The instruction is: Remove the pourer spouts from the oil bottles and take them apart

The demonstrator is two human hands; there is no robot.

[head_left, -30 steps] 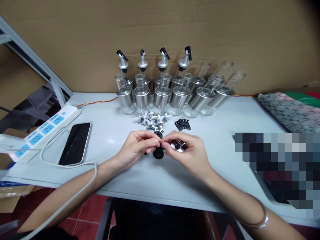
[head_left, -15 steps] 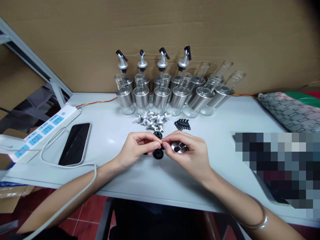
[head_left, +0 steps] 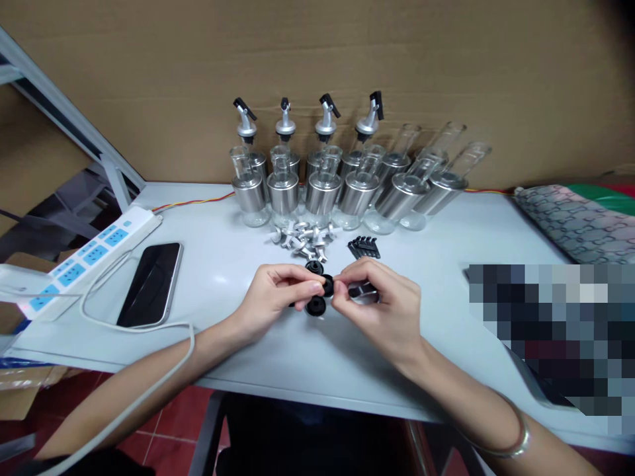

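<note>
My left hand point(head_left: 285, 291) is closed in a pinch, thumb against forefinger; anything between the fingertips is too small to make out. A black round stopper piece point(head_left: 328, 285) shows right at its fingertips; I cannot tell whether it is held or lies behind them. Two more black round pieces, one point(head_left: 314, 267) behind and one point(head_left: 316, 306) in front, lie on the table. My right hand point(head_left: 380, 301) is also pinched, just right of the left. Under its curled fingers a silver and black pourer spout point(head_left: 364, 293) shows, partly hidden.
Several glass bottles with steel sleeves point(head_left: 322, 192) stand at the back, some with pourers on. Before them lie a heap of silver spout parts point(head_left: 305, 239) and several black levers point(head_left: 364, 247). A phone point(head_left: 151, 284), power strip point(head_left: 94, 254) and white cable point(head_left: 191, 337) are at left.
My right hand has shifted slightly right, away from the left fingertips, and the pourer spout has turned with it. More of the middle black piece now shows between the hands.
</note>
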